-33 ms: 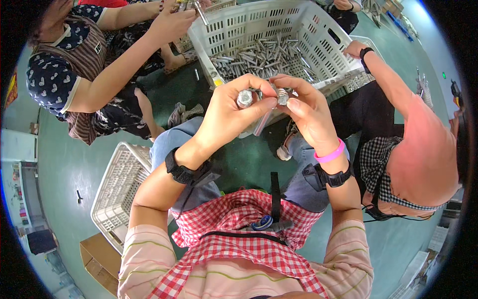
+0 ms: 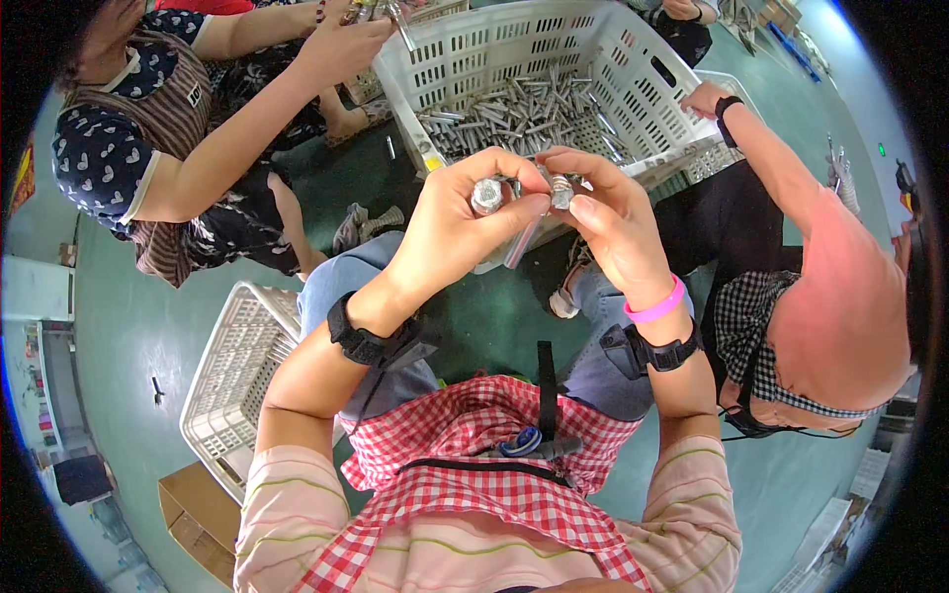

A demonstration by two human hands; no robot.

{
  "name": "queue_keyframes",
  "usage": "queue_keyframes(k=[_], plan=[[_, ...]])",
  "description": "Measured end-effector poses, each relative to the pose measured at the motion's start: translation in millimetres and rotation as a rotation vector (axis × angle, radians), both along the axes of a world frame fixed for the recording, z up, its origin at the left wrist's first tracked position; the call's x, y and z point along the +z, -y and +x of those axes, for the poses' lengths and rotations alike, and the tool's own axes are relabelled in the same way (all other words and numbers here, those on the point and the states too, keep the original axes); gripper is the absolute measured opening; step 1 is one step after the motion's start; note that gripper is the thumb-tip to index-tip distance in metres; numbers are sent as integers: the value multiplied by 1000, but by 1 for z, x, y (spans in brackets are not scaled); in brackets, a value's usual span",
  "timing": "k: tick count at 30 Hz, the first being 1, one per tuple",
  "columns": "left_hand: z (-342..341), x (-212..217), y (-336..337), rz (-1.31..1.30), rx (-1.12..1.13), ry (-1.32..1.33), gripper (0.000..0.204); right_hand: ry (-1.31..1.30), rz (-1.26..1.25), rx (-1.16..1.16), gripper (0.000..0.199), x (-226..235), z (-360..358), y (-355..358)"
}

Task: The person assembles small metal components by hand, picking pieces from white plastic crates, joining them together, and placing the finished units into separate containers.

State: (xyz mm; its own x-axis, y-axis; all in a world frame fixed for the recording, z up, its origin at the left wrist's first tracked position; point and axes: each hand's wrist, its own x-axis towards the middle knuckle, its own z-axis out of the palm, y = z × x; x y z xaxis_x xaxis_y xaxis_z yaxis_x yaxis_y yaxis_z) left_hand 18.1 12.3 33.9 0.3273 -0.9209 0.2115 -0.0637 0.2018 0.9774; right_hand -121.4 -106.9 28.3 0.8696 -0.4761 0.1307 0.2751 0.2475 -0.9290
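Green workshop floor [image 2: 129,326] lay under a large white slotted plastic crate [image 2: 633,69] heaped with grey metal bolts [image 2: 534,114]. Just in front of that crate, the left hand [image 2: 460,232] was closed around a long silver steel bolt [image 2: 486,196] by its head, while the right hand [image 2: 613,232] pinched a small silver threaded nut [image 2: 561,191] beside it. Both pieces looked stiff, weighty and somewhat slick, best gripped at the flats. Another empty white crate [image 2: 232,371] sat nearer the person.

Left hand [image 2: 465,222] gripping bolt [image 2: 487,195], right hand [image 2: 613,222] pinching small metal part [image 2: 561,191], near white crate [image 2: 554,74] of bolts.
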Motion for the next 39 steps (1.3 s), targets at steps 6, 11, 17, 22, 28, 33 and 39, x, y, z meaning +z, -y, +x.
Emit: queue_keyframes(k=[6, 11, 17, 22, 28, 33, 39], plan=[[6, 0, -2, 129, -138, -174, 12, -1, -70, 2, 32, 2, 0, -1], [4, 1, 0, 30, -198, -285, 12, 5, -16, 45, 32, 1, -1, -1], [6, -3, 0, 60, -143, -135, 13, -7, 19, 66, 34, -2, -1, 0], [1, -1, 1, 0, -7, 28, 17, 48, 129, 107, 33, 1, -1, -2], [-2, -3, 1, -398, 133, 380, 25, 81, 223, 221, 35, 0, -2, -3], [-4, -4, 3, -322, 87, 331, 26, 66, 225, 199, 37, -1, -6, -2], [-2, -4, 0, -330, 62, 396, 33, 90, 209, 156, 39, 2, -7, -11]])
